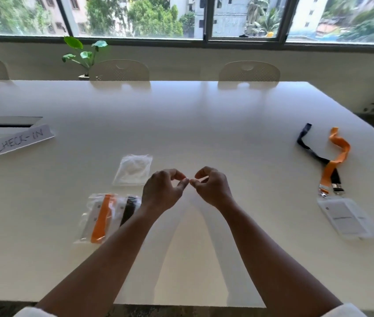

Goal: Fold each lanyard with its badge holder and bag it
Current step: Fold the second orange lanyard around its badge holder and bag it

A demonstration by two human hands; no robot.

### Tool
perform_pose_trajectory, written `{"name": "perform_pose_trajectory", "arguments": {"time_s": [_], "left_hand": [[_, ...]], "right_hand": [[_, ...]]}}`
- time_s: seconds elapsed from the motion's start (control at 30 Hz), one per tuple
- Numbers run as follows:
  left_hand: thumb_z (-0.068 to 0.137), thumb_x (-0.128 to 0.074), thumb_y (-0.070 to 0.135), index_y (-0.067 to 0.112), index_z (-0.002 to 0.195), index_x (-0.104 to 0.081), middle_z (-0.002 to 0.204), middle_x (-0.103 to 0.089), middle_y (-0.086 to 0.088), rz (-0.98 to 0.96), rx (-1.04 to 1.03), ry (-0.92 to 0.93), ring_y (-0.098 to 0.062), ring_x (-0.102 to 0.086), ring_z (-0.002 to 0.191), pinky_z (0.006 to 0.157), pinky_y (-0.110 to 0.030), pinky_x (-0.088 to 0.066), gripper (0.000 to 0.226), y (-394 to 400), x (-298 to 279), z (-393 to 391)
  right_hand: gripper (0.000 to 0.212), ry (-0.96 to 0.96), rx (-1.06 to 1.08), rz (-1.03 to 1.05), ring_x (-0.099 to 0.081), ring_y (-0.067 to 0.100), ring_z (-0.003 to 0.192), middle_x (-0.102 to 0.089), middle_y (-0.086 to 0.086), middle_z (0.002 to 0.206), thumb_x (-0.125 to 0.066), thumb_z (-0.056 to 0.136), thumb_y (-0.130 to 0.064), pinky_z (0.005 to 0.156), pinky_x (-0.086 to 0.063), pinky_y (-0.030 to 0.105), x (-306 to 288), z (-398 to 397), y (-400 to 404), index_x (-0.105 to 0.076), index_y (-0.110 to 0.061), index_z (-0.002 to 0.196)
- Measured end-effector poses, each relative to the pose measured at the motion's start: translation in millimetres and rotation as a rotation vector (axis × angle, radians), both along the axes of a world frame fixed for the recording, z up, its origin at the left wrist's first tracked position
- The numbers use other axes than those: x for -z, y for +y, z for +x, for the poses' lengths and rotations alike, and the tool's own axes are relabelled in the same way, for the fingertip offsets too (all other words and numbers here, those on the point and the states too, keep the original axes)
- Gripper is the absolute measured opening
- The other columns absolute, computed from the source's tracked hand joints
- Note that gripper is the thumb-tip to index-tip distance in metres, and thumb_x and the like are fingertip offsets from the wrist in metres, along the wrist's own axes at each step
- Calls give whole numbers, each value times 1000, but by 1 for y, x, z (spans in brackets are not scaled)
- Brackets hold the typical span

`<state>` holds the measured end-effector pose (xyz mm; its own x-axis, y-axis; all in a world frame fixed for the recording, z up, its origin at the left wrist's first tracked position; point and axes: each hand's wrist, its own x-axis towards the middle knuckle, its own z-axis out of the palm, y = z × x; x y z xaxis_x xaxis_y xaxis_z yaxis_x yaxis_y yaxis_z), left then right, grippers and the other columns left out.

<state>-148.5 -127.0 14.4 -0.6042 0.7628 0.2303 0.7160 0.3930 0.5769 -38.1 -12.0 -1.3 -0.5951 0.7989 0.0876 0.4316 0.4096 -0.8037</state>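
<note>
My left hand [163, 193] and my right hand [212, 186] hover over the middle of the white table [204, 124], fingertips pinched and almost touching each other. Nothing shows between the fingers. Left of my left wrist lie two filled clear bags, one with a folded orange lanyard [100, 219], one with a black lanyard [128, 209]. A small pile of empty clear bags [133, 170] lies just beyond them. At the far right a loose orange lanyard [339, 156] and a loose black lanyard [312, 149] lie crossed, clipped to clear badge holders [346, 218].
A folded paper sign reading CHECK-IN [18, 140] stands at the left, behind it a cable slot [5, 122] in the tabletop. Three pale chairs [119, 70] and a potted plant [85, 56] line the far edge under the windows.
</note>
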Motion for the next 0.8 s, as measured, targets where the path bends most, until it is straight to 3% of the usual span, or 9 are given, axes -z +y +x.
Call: {"name": "perform_pose_trajectory", "arguments": {"time_s": [0.17,0.37,0.47,0.53,0.63,0.8], "left_hand": [[92,-61,44,31,111,-70,120,-71,6,-19,187,-51,-17,-65,111,93,-32,-51,25,53,7,50],[95,-57,41,27,131,-61,135,-63,1,-41,316,-53,-19,-57,125,101,-33,-47,38,97,15,105],[95,-57,41,26,138,-54,142,-58,0,-43,307,-64,-19,-53,130,106,-33,-43,46,103,26,109],[96,-56,42,23,143,-48,148,-51,-1,-101,421,-57,-19,-45,138,113,-34,-36,51,148,30,161],[98,-50,45,20,152,-37,160,-33,-3,-162,395,-7,-19,-25,150,122,-41,-19,60,153,36,162],[101,-36,52,19,158,-20,166,-13,-3,-275,347,88,-19,-4,154,124,-45,1,68,157,49,161]], "right_hand": [[15,-73,339,263,-54,24,106,-65,6,108,-67,85,-25,86,-48,36,-1,63,30,-67,-14,95],[18,-205,608,443,-52,27,107,-64,8,108,-64,85,-22,84,-43,37,-5,123,57,-67,-12,100],[27,-338,603,399,-47,30,113,-58,12,113,-61,84,-21,88,-40,41,-12,135,62,-64,-11,108],[35,-471,722,307,-42,34,117,-52,15,120,-60,82,-23,91,-40,44,-14,198,97,-60,-9,114],[45,-700,624,167,-34,35,124,-38,17,133,-57,82,-25,97,-38,48,-25,209,109,-50,-10,124],[52,-892,495,14,-24,34,129,-24,15,139,-51,82,-16,97,-37,47,-35,214,124,-41,-15,134]]}}
